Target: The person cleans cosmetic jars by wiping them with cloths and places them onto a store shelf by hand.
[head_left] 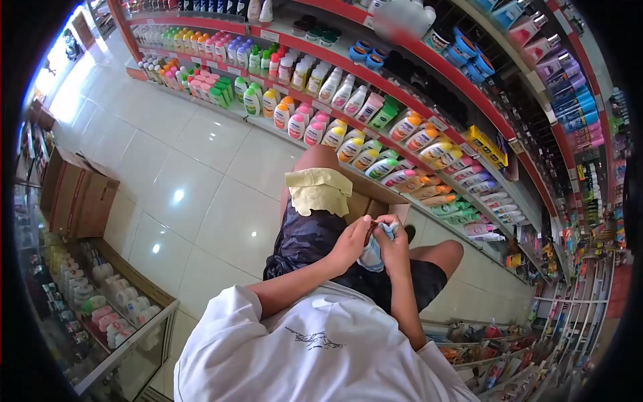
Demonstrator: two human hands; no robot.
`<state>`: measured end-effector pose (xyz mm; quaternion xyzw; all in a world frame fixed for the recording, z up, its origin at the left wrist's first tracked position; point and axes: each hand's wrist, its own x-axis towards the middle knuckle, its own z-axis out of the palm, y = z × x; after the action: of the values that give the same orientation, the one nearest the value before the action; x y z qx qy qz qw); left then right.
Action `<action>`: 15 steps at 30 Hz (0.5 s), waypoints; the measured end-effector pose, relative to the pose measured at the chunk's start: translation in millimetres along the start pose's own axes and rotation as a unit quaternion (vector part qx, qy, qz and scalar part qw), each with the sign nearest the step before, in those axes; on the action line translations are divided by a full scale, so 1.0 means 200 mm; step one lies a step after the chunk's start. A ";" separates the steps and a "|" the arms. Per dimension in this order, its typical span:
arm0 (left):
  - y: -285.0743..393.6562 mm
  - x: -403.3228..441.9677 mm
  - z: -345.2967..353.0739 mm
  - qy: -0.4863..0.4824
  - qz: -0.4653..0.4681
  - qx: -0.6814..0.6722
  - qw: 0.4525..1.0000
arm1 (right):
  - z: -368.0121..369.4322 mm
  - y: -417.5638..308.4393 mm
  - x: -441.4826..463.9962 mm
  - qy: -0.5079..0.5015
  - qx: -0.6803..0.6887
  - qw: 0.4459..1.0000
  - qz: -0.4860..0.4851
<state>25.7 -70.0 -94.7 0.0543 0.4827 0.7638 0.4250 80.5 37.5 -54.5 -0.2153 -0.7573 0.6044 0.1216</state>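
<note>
My left hand [351,242] and my right hand [395,246] meet above my lap, fingers closed. Bunched under the right hand's fingers is a crumpled white-and-blue cloth [372,257], hanging down between both hands. At the left fingertips a small reddish-brown thing [372,228] shows, too small and covered to name. A pale yellow cloth [319,191] lies draped over my left knee, apart from both hands.
Beyond my knees, red-edged shelves [402,151] carry rows of lotion bottles [365,159]. An open cardboard box [365,201] sits between my legs and the shelves. Leftward stand another carton [79,194] and a glass display case [127,348] on the tiled floor [201,194].
</note>
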 end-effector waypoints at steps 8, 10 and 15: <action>0.06 -0.02 0.05 -0.009 0.008 -0.025 1.000 | -0.08 0.03 0.04 -0.088 0.083 0.993 0.015; 0.06 -0.02 0.04 -0.001 -0.004 0.003 1.000 | -0.08 0.03 0.04 -0.083 0.040 0.996 0.009; 0.08 0.00 0.05 0.034 -0.041 -0.092 0.994 | -0.10 -0.01 0.07 -0.138 0.058 0.989 -0.019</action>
<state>21.4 -66.4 -77.7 -0.0306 0.4265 0.7884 0.4423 76.8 60.2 -48.2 -0.1078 -0.7342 0.6691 0.0401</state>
